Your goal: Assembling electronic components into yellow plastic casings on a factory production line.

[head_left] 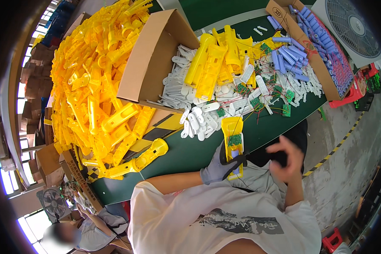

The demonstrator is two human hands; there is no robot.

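Gloved left hand [218, 168] grips a yellow plastic housing [233, 144] holding a green circuit board [234, 139]; bare right hand [287, 160] hovers open, empty. Behind, a tipped brown cardboard box [150, 59] spills white plastic strips [178, 91].

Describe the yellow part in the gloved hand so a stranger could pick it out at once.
Start at the green table and find its near edge, just in front of the person's white shirt. There the gloved left hand grips a yellow half-shell, lying open side up. Unlike the loose shells heaped further back, it has a small green circuit board seated inside.
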